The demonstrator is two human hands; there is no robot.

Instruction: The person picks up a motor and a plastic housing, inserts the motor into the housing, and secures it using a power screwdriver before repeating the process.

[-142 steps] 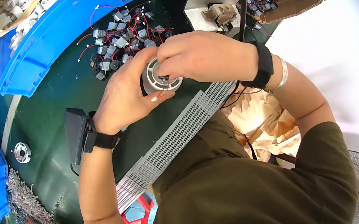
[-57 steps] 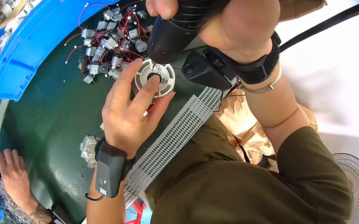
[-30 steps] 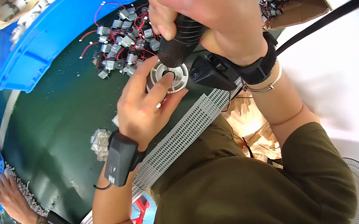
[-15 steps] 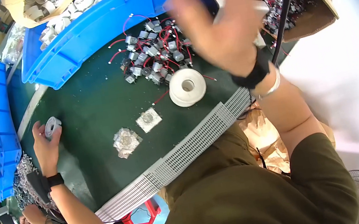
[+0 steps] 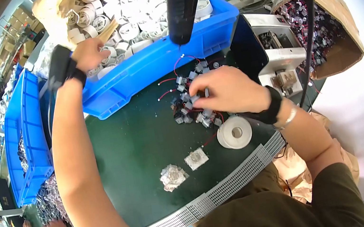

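My left hand [image 5: 89, 55] reaches over the blue bin [image 5: 135, 76] at the back, among white round plastic housings [image 5: 131, 9]. Its fingers are curled; whatever they hold is hidden. My right hand [image 5: 232, 90] is at the heap of small grey wired parts [image 5: 186, 117], block-shaped with thin red leads. Thumb and fingers pinch one small grey part [image 5: 196, 97] there. Just nearer than the right hand stands a white spool-like roll [image 5: 235, 133]. Left of it lie a flat silvery square pad [image 5: 196, 158] and a crumpled silvery lump [image 5: 173, 177].
A black tube [image 5: 181, 10] hangs over the bin. Right of the heap stands a metal box-like device [image 5: 280, 51], with a cardboard box [image 5: 343, 41] of wired parts beyond and a black cable before it. Another blue bin [image 5: 27, 139] is at left. Co-workers' hands show lower left.
My left hand has moved from the tabletop, where it held a white ring, to the bin of housings. My right hand has come down onto the grey parts. The view has shifted.
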